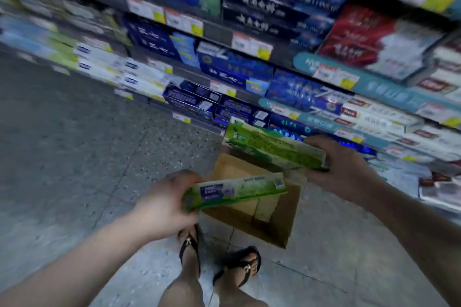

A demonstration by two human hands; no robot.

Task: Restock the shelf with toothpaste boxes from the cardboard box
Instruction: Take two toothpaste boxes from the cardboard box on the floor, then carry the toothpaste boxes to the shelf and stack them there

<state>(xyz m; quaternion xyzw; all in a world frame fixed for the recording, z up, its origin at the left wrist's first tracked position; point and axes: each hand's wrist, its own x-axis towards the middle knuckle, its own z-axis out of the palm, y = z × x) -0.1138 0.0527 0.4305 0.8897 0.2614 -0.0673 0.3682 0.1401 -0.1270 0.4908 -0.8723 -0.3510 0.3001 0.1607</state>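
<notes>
Left hand (164, 203): fingers curled round one end of a long green toothpaste box with a purple label (235, 192), held level above the open brown cardboard box (282, 227) on the speckled grey floor (74, 144). Right hand (341, 164): grips the end of a second green toothpaste box (272, 148), tilted, just in front of the lower stocked shelf (311, 117) of blue and white cartons. Black sandals (245, 264) stand beside the cardboard box. View blurred.
</notes>
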